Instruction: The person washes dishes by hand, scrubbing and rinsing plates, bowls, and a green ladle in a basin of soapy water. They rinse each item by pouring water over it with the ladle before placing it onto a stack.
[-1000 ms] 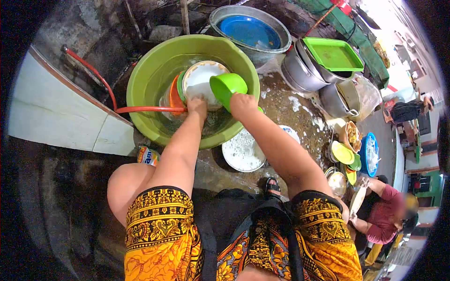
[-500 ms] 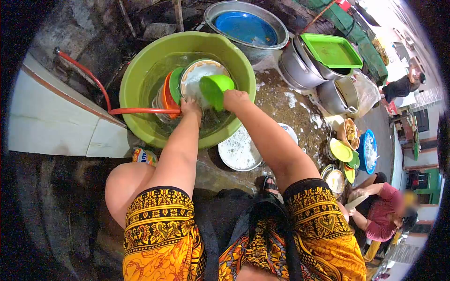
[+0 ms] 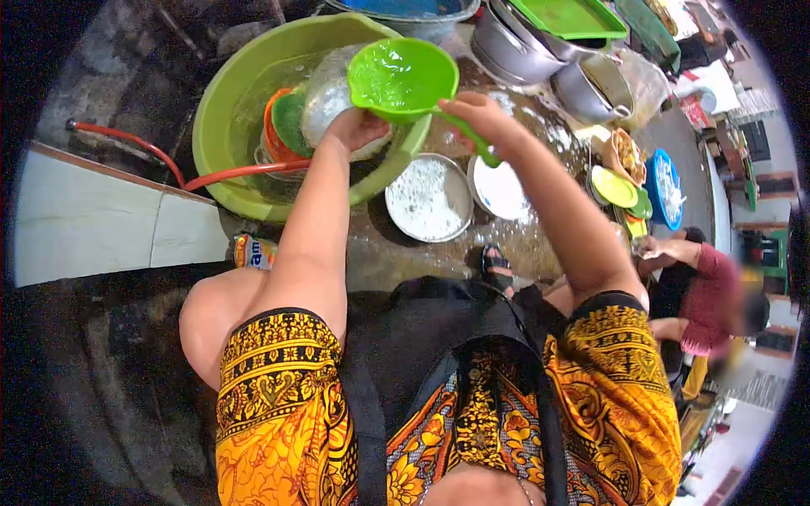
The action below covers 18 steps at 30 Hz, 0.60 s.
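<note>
My right hand [image 3: 483, 122] is closed around the handle of a bright green plastic dipper [image 3: 403, 74], raised over the right rim of a large olive-green tub [image 3: 211, 126]. Clear water shows in the dipper's bowl. My left hand [image 3: 358, 129] grips the near edge of a pale, wet plate [image 3: 327, 105] in the tub; the dipper hides part of its fingers. Beside that plate, a green plate [image 3: 291, 122] and an orange plate [image 3: 274, 126] lean together in the water.
A red hose [image 3: 240, 173] runs over the tub's left rim. Foamy round trays [image 3: 429, 198] and a white plate [image 3: 499, 187] lie on the wet ground. Metal pots [image 3: 515, 46] stand at the upper right. Another person in a maroon shirt [image 3: 710, 291] sits at the right.
The dipper has risen from the plates and moved up and right, its bowl now turned upward. My left hand stays at the plate's edge. The view has shifted downward.
</note>
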Motion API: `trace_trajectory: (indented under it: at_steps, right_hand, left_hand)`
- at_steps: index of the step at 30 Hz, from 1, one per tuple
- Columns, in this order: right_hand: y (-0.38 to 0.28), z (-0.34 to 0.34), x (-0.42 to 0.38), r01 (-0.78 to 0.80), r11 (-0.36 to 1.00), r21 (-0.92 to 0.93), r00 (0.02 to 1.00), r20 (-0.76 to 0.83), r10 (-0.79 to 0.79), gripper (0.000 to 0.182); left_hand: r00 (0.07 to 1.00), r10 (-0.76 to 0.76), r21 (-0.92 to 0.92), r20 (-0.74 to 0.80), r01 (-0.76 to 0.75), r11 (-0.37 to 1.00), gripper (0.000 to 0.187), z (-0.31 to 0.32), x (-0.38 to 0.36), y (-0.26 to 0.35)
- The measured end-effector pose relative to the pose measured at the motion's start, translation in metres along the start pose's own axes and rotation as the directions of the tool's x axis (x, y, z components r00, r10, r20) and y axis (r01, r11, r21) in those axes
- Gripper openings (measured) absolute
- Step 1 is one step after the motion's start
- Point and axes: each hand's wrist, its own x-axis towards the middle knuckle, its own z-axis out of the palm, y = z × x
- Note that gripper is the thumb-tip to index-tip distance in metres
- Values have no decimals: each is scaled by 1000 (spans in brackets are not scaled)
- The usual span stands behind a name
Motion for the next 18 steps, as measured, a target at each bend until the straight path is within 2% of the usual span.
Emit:
trace_trajectory:
  at_steps: [1, 2, 3, 4, 6, 7, 8, 9, 10, 11, 12, 13, 14, 15, 16, 18]
  right_hand:
    - [-10, -13, -18, 9, 998, -64, 1000, 21, -7, 29]
    - [-18, -27, -36, 20, 992, -128, 999, 40, -15, 30]
    - [-20, -40, -52, 27, 989, -143, 999, 41, -22, 32]
    - [-15, -51, -64, 32, 995, -99, 999, 0, -32, 32]
    - [-23, -71, -98, -56, 981, -187, 998, 0, 58, 31]
    - [-18, -79, -110, -61, 981, -186, 998, -12, 59, 31]
    - [-12, -86, -122, -79, 979, -186, 996, 18, 84, 30]
    - [-5, -92, -133, -96, 978, -186, 993, 50, 107, 30]
    - [8, -96, -143, -130, 965, -226, 991, -4, 133, 29]
    - [23, -103, -149, -147, 967, -206, 988, 16, 154, 29]
    - [38, -108, -153, -164, 969, -186, 984, 37, 174, 28]
    - [55, -112, -157, -192, 958, -212, 979, 24, 202, 28]
    - [66, -113, -160, -220, 946, -237, 973, 10, 229, 27]
    - [65, -109, -166, -280, 931, -236, 956, 20, 293, 28]
    - [74, -108, -167, -272, 921, -277, 956, 28, 291, 25]
    - [96, -108, -165, -317, 876, -364, 933, 45, 356, 23]
  left_hand:
    - [1000, -16, 5, 6, 16, 1000, 23, 34, -10, -3]
    - [991, 56, -104, 123, -43, 994, 27, 77, -29, -5]
    - [963, 138, -219, 232, -87, 972, 32, 102, -38, -8]
    - [961, 126, -216, 245, -73, 974, 32, 106, -32, -15]
    - [852, 25, 62, 522, -67, 996, 38, 103, -4, -36]
    - [785, -32, 144, 619, -73, 987, 36, 101, 13, -54]
    - [779, -38, 146, 626, -70, 987, 36, 101, 18, -66]
    - [686, -115, 517, 719, -416, 748, 34, 98, 22, -78]
    - [676, -180, 650, 715, -548, 526, 33, 91, 28, -99]
    - [663, -243, 706, 708, -658, 263, 31, 82, 36, -121]
    - [755, -358, 820, 550, -569, 60, 34, 75, 38, -147]
    - [838, -470, 912, 278, -384, -145, 38, 73, 33, -174]
    - [847, -523, 914, 94, -281, -291, 41, 71, 25, -197]
    - [841, -539, 880, -51, -217, -422, 45, 68, 11, -212]
    - [825, -543, 836, -155, -183, -517, 48, 65, -3, -222]
    - [867, -418, 658, -272, -149, -738, 42, 69, -42, -225]
